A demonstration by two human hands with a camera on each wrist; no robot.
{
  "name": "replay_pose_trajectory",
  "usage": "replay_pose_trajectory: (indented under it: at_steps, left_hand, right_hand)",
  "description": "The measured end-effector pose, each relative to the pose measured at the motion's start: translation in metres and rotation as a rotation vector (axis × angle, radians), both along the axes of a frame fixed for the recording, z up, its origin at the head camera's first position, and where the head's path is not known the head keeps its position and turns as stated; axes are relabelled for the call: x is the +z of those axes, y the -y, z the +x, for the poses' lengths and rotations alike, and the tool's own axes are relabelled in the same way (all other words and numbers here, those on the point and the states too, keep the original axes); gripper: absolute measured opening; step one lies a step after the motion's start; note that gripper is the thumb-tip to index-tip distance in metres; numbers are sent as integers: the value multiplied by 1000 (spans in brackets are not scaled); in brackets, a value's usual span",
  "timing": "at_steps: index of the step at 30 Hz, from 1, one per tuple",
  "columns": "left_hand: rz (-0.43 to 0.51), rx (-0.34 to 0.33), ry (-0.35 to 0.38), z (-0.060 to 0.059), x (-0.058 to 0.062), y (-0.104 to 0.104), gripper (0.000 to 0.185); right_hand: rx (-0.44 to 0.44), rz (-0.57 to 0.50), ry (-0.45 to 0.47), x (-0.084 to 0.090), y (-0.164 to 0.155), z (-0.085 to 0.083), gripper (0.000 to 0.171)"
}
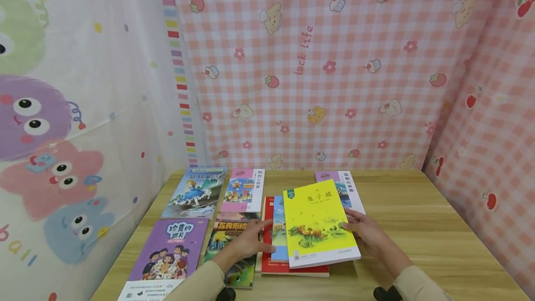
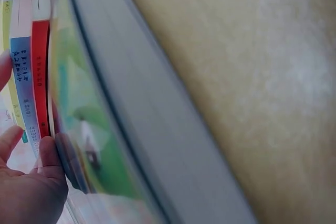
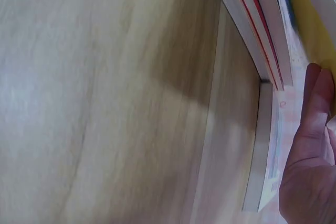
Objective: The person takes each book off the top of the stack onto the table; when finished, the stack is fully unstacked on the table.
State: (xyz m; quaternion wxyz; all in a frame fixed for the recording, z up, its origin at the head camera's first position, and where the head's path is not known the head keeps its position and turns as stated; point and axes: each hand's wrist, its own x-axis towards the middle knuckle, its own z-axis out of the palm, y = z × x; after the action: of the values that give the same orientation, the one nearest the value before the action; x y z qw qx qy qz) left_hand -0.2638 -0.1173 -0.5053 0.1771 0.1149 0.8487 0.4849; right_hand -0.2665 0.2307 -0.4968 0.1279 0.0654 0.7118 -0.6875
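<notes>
A yellow book (image 1: 315, 219) lies skewed on top of a blue book (image 1: 279, 231) and a red book (image 1: 266, 208) at the middle of the wooden table (image 1: 418, 226). My left hand (image 1: 251, 240) rests with straight fingers against the stack's left edge; in the left wrist view the left hand (image 2: 26, 182) has its thumb touching the red spine (image 2: 40, 77). My right hand (image 1: 365, 233) touches the yellow book's right edge. In the right wrist view the right hand (image 3: 310, 156) lies straight along the book edges (image 3: 252, 30).
Other books lie flat around the stack: a purple one (image 1: 169, 250) at the front left, a green-covered one (image 1: 238, 273) under my left wrist, a blue one (image 1: 196, 192), a pink one (image 1: 244, 190), and one (image 1: 349, 189) behind the stack. Patterned cloth walls enclose the table.
</notes>
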Motion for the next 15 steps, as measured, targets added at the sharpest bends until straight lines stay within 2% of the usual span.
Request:
replay_pose_trajectory:
  at_steps: [9, 15]
  left_hand:
    - [-51, -38, 2, 0, 0, -1, 77]
    - [-80, -45, -15, 0, -1, -2, 76]
  right_hand:
    - [11, -2, -39, 1, -21, -7, 63]
    - [3, 64, -77, 6, -45, -15, 65]
